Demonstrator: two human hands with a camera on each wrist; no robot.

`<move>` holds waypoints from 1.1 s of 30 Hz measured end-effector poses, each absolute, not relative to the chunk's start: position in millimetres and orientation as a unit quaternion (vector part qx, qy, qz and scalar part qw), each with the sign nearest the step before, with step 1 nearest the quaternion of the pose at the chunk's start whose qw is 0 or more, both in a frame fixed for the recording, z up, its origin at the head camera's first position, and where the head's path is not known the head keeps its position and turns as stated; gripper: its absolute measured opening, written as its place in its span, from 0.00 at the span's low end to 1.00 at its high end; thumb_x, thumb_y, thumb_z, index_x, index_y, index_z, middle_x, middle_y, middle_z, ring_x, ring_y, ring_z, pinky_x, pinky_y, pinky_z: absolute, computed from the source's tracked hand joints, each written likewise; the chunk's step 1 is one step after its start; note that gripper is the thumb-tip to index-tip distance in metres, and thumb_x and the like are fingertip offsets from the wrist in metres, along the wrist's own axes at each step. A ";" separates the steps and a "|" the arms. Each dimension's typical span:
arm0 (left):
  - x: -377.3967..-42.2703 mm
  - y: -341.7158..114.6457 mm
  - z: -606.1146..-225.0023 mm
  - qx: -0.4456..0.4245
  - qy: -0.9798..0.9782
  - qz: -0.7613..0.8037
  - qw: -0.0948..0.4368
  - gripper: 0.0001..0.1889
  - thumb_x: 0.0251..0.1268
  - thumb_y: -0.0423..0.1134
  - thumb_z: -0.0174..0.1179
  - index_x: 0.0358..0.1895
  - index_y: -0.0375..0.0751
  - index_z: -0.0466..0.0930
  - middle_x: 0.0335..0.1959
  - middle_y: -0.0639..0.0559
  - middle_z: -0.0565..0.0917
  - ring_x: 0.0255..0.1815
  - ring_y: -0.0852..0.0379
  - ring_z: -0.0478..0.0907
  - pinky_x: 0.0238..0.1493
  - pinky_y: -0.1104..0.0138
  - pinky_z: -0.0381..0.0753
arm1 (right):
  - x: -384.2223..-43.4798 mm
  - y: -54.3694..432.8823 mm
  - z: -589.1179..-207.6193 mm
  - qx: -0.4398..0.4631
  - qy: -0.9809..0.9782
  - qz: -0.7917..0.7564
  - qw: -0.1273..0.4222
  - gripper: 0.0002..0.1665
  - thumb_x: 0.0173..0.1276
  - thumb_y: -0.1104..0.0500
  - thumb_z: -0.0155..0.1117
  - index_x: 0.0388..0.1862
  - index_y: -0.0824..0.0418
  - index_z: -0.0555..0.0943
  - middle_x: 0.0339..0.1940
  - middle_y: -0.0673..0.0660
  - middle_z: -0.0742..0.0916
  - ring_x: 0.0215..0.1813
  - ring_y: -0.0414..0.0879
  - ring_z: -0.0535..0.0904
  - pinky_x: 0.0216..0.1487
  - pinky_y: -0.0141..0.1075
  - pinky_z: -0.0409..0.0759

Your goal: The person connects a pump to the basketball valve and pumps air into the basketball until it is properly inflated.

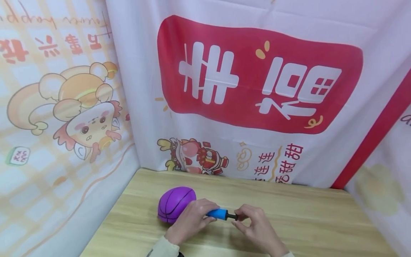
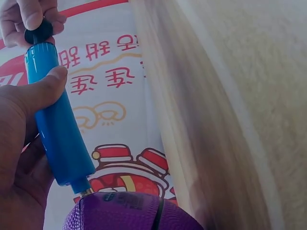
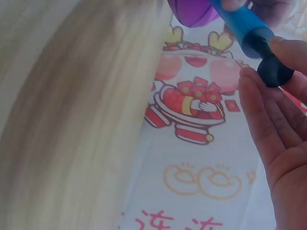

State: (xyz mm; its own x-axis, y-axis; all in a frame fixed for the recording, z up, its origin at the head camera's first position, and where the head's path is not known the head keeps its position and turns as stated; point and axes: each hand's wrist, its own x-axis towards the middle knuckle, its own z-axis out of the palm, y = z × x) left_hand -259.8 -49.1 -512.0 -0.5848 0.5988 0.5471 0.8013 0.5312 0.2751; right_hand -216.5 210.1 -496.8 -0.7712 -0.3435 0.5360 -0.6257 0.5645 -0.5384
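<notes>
A purple toy basketball [image 1: 173, 201] with black lines sits at the left on the table, its outline somewhat lopsided. My left hand [image 1: 193, 217] grips the blue barrel of a hand pump [image 1: 219, 213], thumb laid along it. In the left wrist view, the metal tip of the pump [image 2: 62, 129] meets the surface of the ball [image 2: 129, 213]. With thumb and fingertips, my right hand [image 1: 257, 224] pinches the pump's black handle [image 3: 274, 72]. A short length of black rod shows between barrel and handle. The left hand hides part of the barrel and the ball's near side.
The wood-grain table [image 1: 305, 217] extends to the right and behind the hands. A white printed cloth [image 1: 138, 107] with a red panel hangs along its back edge. Another patterned cloth [image 1: 74, 200] borders the left side, and more cloth hangs at the right.
</notes>
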 end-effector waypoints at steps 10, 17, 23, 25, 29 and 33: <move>-261.0 -58.9 -506.1 -0.389 -0.860 -0.272 0.188 0.19 0.59 0.41 0.77 0.55 0.52 0.88 0.50 0.60 0.91 0.50 0.64 0.88 0.55 0.69 0.90 | -202.1 254.4 -488.4 0.320 -0.826 0.381 0.264 0.25 0.48 0.75 0.82 0.39 0.51 0.86 0.33 0.47 0.90 0.33 0.31 0.86 0.34 0.25 0.87; -261.5 -57.9 -506.9 -0.384 -0.861 -0.277 0.185 0.19 0.60 0.41 0.76 0.55 0.52 0.89 0.50 0.60 0.91 0.50 0.65 0.87 0.55 0.68 0.89 | -197.1 269.6 -488.8 0.319 -0.821 0.391 0.266 0.25 0.49 0.74 0.82 0.40 0.51 0.86 0.32 0.49 0.91 0.33 0.32 0.86 0.34 0.24 0.87; -259.5 -53.8 -506.9 -0.380 -0.862 -0.282 0.181 0.19 0.59 0.40 0.77 0.54 0.51 0.89 0.50 0.59 0.92 0.50 0.64 0.88 0.55 0.68 0.89 | -204.0 253.5 -488.8 0.308 -0.826 0.398 0.256 0.24 0.47 0.74 0.83 0.38 0.51 0.87 0.33 0.44 0.91 0.33 0.31 0.86 0.33 0.28 0.88; -259.3 -53.0 -506.3 -0.379 -0.863 -0.281 0.180 0.18 0.60 0.40 0.76 0.54 0.51 0.89 0.51 0.59 0.92 0.50 0.64 0.88 0.55 0.68 0.89 | -207.3 244.7 -488.8 0.307 -0.826 0.402 0.249 0.24 0.47 0.75 0.83 0.38 0.52 0.87 0.33 0.45 0.90 0.32 0.31 0.86 0.32 0.31 0.89; -258.4 -51.9 -504.5 -0.379 -0.863 -0.279 0.183 0.18 0.59 0.40 0.77 0.54 0.51 0.89 0.50 0.58 0.92 0.49 0.64 0.88 0.55 0.69 0.89 | -214.4 225.7 -490.7 0.311 -0.827 0.401 0.240 0.21 0.48 0.74 0.83 0.37 0.55 0.87 0.33 0.47 0.91 0.32 0.32 0.85 0.32 0.33 0.90; -257.5 -49.7 -506.0 -0.388 -0.859 -0.278 0.182 0.19 0.58 0.40 0.77 0.54 0.51 0.89 0.50 0.58 0.92 0.49 0.64 0.88 0.55 0.70 0.89 | -220.9 209.7 -493.6 0.306 -0.834 0.403 0.220 0.18 0.50 0.72 0.83 0.37 0.56 0.87 0.34 0.48 0.91 0.33 0.30 0.85 0.33 0.32 0.90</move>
State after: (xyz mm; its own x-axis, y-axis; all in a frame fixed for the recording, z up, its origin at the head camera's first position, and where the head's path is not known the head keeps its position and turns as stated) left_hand -257.5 -49.7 -506.0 -0.6321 0.5660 0.5292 0.7688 0.5437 0.3367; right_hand -220.9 209.7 -493.6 -0.7153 -0.3339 0.6138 -0.6884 0.4879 -0.5368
